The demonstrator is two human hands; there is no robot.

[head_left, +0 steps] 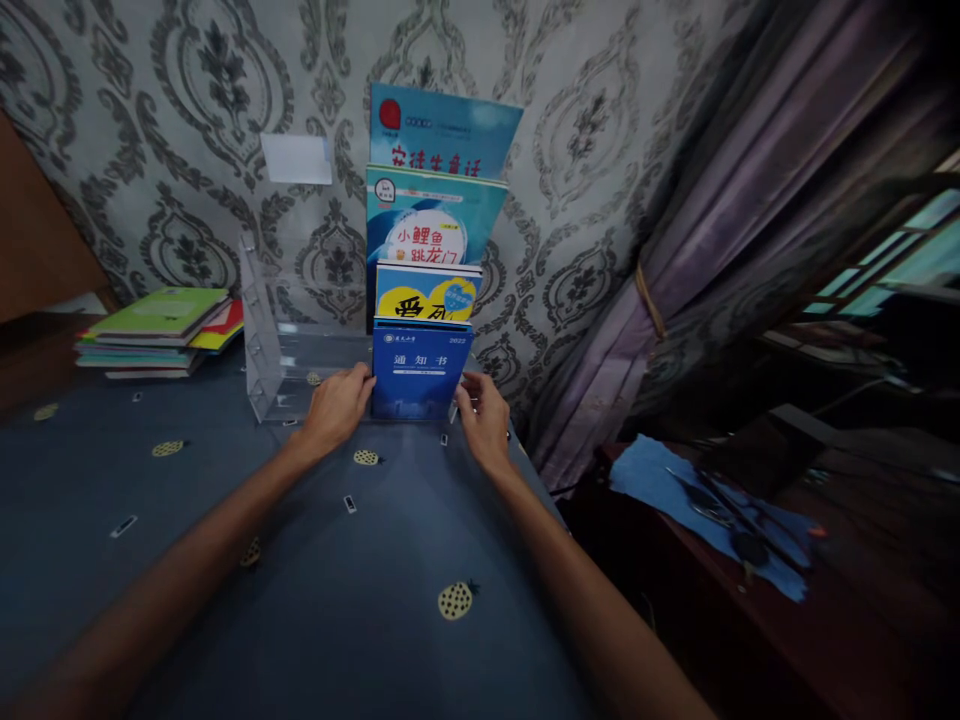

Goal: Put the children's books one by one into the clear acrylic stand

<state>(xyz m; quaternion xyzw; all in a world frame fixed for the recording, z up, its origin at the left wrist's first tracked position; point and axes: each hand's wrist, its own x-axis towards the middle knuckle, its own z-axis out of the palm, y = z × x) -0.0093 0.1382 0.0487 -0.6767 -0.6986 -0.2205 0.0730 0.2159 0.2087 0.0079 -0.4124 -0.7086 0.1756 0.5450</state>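
A blue booklet (421, 385) with white lettering stands upright in the front of a clear plastic book rack (262, 345). My left hand (339, 408) has its curled fingers at the booklet's left edge, while my right hand (486, 418) pinches at the right edge. Behind it rise several books in steps: a yellow-and-blue one (427, 292), a teal one (435, 215) and, tallest at the back, a light blue one (450, 125). The left side of the rack holds no books. My fingertips are partly hidden behind the booklet.
A stack of books (157, 320) lies left of the rack on the blue tablecloth (300, 620). Patterned wallpaper is close behind, with a white card (296, 160) before it. To the right hang purple curtains (622, 290), above a dark side table with a blue cloth (652, 475).
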